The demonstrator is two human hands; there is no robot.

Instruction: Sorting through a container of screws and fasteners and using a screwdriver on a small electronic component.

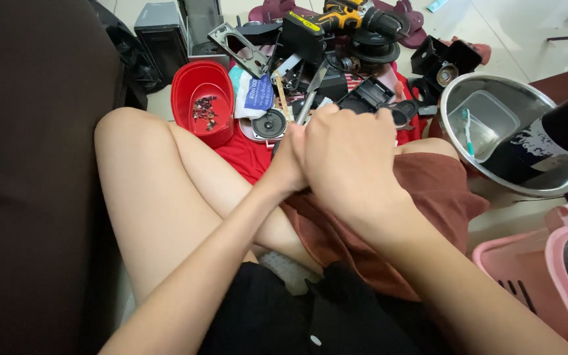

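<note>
My hands are pressed together above my lap. My right hand (pixel 350 158) lies on top, its fingers curled over a black plastic part (pixel 366 97) that pokes out past the knuckles. My left hand (pixel 286 164) is tucked against it on the left, mostly hidden, fingers closed. A slim grey metal tool (pixel 310 92) runs from the pile down into the left fist. What lies under the palms is hidden.
A red tub (pixel 202 98) holding small screws sits on the floor at the left. Beside it lie a small round speaker (pixel 269 125), black casing pieces (pixel 438 62) and a yellow-black drill (pixel 343 16). A steel bowl (pixel 560 181) stands at the right, with a pink basket (pixel 547 263) below it.
</note>
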